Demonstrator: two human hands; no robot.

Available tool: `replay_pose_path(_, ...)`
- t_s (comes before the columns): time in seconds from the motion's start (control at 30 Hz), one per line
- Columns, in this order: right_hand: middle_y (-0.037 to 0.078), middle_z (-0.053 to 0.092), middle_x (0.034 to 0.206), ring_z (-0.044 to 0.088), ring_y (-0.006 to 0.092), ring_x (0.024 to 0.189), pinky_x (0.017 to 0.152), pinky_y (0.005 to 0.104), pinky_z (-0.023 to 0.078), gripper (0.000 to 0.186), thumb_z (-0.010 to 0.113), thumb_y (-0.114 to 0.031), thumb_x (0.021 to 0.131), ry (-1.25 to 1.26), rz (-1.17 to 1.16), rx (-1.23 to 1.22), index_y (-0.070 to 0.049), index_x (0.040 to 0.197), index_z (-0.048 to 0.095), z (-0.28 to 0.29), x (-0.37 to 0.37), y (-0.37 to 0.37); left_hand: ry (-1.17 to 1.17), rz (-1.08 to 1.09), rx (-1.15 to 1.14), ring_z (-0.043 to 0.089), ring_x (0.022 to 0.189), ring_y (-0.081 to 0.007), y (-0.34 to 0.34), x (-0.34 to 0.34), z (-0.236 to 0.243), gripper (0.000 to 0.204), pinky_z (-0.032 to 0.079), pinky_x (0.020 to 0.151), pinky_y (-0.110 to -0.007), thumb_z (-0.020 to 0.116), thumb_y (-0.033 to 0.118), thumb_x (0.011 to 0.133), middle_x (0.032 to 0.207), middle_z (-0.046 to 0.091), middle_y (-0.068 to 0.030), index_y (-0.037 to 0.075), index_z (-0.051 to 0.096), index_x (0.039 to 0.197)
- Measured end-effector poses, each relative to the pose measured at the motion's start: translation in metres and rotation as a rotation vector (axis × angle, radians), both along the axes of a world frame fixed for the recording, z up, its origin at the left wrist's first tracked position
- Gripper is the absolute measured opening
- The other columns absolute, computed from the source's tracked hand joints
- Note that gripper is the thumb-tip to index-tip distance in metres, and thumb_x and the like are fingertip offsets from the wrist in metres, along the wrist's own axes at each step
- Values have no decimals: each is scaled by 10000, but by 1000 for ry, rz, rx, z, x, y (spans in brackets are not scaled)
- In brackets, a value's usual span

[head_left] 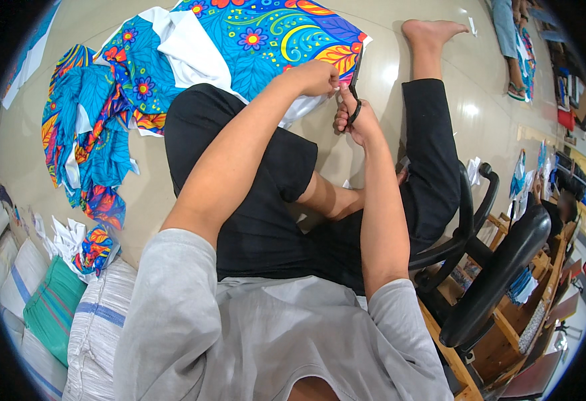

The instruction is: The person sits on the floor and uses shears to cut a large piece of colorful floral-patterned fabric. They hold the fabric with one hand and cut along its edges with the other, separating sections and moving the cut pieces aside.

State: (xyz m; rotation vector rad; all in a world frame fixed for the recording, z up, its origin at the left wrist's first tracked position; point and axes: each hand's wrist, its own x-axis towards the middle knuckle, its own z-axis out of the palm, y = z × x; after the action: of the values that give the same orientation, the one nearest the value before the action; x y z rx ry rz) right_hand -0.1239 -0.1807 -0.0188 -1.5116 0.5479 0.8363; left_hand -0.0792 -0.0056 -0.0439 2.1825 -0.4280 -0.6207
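Observation:
Spread over the floor ahead is a printed fabric [253, 40] with blue, orange and purple flowers and a white underside. My left hand [318, 79] pinches its near edge, fingers closed. Close to its right, my right hand [361, 121] is closed round the black handles of a pair of scissors [355, 107]. The dark blades point away from me along the fabric's right edge, near its pink and orange corner. Whether the blades are apart or together cannot be made out.
More printed fabric [92, 127] lies heaped to the left. White and green sacks [102, 327] stand at lower left beside white scraps [69, 240]. A black chair [496, 277] stands close on my right. Other people [506, 33] sit at far right. My bare foot [433, 30] rests beyond the fabric.

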Motion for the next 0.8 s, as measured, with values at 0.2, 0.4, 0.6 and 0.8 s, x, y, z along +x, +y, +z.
replay_pose_path(0.2,-13,359,540,394,133,456,456,265,352,641,578,-726,797,77,-144,157,-138,626,387,6,-2,2,66,118,31,619,939,-291,30,11,23,312,483,826,-381,571,251,893,993,653,-163,15,577,1097)
replay_pose_path(0.4,-21,348,530,387,122,464,475,254,356,672,566,-774,764,23,-211,182,-152,607,370,2,9,26,127,156,-15,599,1046,-313,44,12,41,358,466,879,-388,539,278,928,1124,625,-196,21,545,1176)
replay_pose_path(0.6,9,375,544,424,166,474,466,298,365,645,548,-735,812,-20,-261,166,-137,633,384,-5,23,38,129,158,-20,600,1049,-318,47,12,47,351,463,884,-390,531,288,939,1124,626,-203,34,542,1181)
replay_pose_path(0.8,-3,359,535,416,149,464,453,293,361,636,549,-724,821,-17,-273,164,-149,621,366,-10,24,39,117,164,-29,599,1056,-315,48,12,48,344,463,885,-393,533,290,938,1135,626,-202,53,542,1187)
